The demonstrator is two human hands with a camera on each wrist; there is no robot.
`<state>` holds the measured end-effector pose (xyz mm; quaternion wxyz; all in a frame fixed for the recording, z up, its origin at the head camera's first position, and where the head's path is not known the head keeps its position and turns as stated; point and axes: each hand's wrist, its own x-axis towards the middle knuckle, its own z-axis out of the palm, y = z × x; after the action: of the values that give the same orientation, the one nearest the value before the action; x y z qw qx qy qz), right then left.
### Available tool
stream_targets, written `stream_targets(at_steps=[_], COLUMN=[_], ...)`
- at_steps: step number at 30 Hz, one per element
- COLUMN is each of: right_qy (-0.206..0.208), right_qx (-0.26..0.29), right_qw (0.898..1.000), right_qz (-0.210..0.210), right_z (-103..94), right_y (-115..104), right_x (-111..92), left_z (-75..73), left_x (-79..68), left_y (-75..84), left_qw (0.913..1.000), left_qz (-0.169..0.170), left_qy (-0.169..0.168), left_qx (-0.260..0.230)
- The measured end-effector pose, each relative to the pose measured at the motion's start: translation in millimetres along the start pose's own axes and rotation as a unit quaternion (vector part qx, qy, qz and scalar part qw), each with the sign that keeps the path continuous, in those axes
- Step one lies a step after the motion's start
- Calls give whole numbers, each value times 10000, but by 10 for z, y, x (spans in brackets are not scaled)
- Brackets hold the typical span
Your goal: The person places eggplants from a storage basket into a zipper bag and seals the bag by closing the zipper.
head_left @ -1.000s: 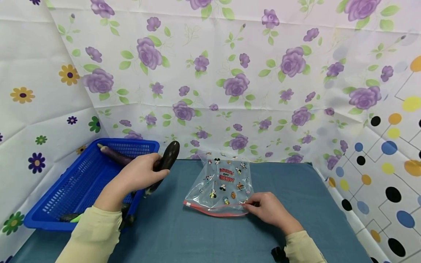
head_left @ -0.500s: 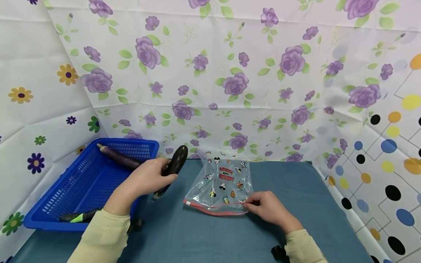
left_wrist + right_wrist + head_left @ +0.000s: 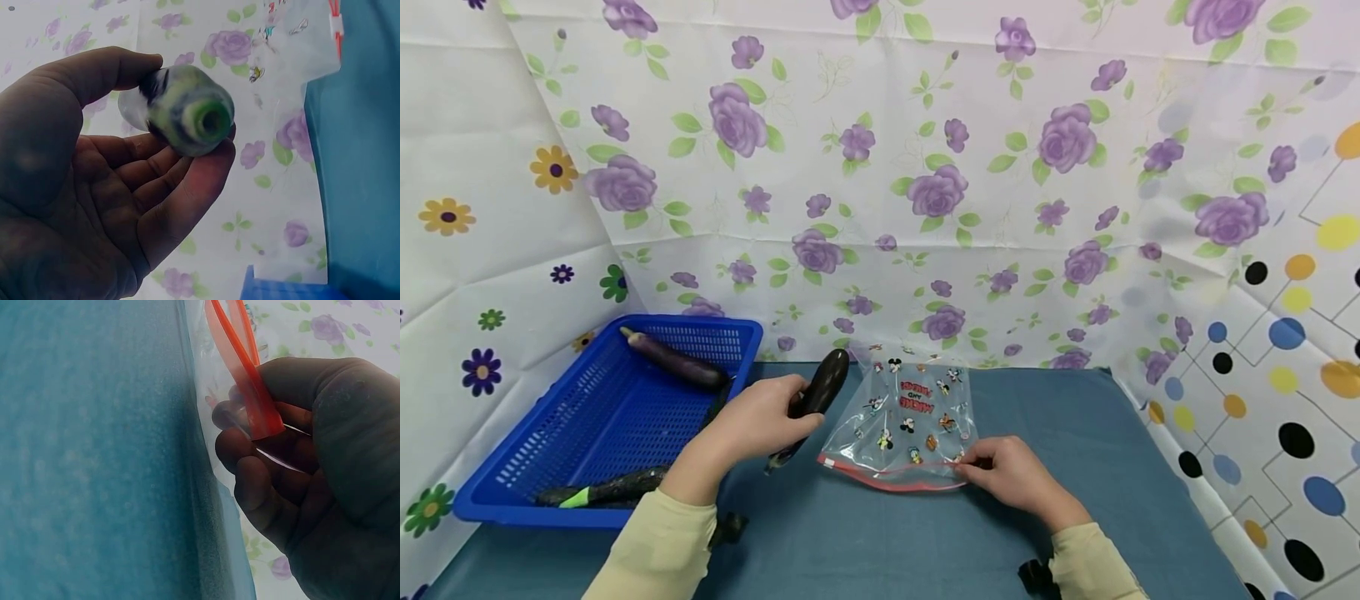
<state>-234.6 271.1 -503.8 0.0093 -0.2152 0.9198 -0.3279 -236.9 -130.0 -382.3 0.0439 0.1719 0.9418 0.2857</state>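
Note:
My left hand (image 3: pixel 767 418) grips a dark purple eggplant (image 3: pixel 826 382) in the air, between the blue basket and the bag. In the left wrist view the thumb and fingers curl round the eggplant (image 3: pixel 187 112), its green stem end facing the camera. A clear zip bag (image 3: pixel 898 417) with cartoon prints lies on the table, its red zip edge toward me. At the bag's near right corner my right hand (image 3: pixel 1018 479) pinches the zip edge. In the right wrist view the red zip strip (image 3: pixel 250 381) sits between thumb and fingers, its two sides parted further up.
A blue plastic basket (image 3: pixel 523 429) stands on the left. Inside lie a purple eggplant (image 3: pixel 673 358) at the back and a dark vegetable (image 3: pixel 625 486) with a bright green patch at the front. Printed cloth walls (image 3: pixel 880 167) border the blue-green table (image 3: pixel 850 550).
My left hand has carried the eggplant to the right and slightly toward me, away from the basket and closer to the bag. The right hand and the bag have hardly moved.

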Motion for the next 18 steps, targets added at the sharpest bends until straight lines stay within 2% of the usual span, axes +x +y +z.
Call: stream_targets(at_steps=[11,18], right_qy=[-18,-4], right_qx=[-36,-32], right_qw=[10000,10000], right_qz=[32,13], right_z=[7,-5], right_y=[-14,-24], right_x=[-4,-6], left_z=[279,398], left_x=[-9,4], left_y=[81,117], left_qw=[9999,9995], left_qz=[96,181], left_qy=[-60,-139], left_qx=[131,238])
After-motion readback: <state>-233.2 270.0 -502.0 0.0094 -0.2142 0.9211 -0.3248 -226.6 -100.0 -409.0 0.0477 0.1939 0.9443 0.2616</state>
